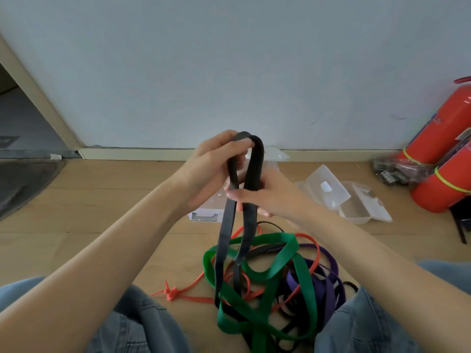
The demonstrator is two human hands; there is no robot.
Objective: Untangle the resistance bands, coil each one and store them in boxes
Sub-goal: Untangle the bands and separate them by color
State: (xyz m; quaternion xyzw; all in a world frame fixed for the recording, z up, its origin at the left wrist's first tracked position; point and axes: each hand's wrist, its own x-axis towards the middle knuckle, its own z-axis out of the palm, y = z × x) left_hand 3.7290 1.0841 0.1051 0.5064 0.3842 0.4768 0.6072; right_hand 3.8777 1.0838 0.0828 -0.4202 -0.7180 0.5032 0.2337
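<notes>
Hands meet above the floor: the left hand (214, 164) pinches the top of a loop of black band (254, 164), while the right hand (262, 194) grips both strands lower down, its fingertips hidden behind them. The strands hang into a tangle of green band (300, 273), purple band (328, 284) and knotted orange band (178, 293) on the near wooden floor (102, 200) between denim-clad knees, where their paths are hard to follow. Farther right lies an open clear box (356, 202), another box (206, 212) is half hidden behind the wrists, and red cylinders (443, 159), cut off at the edge, lean by the pale wall (229, 72).
</notes>
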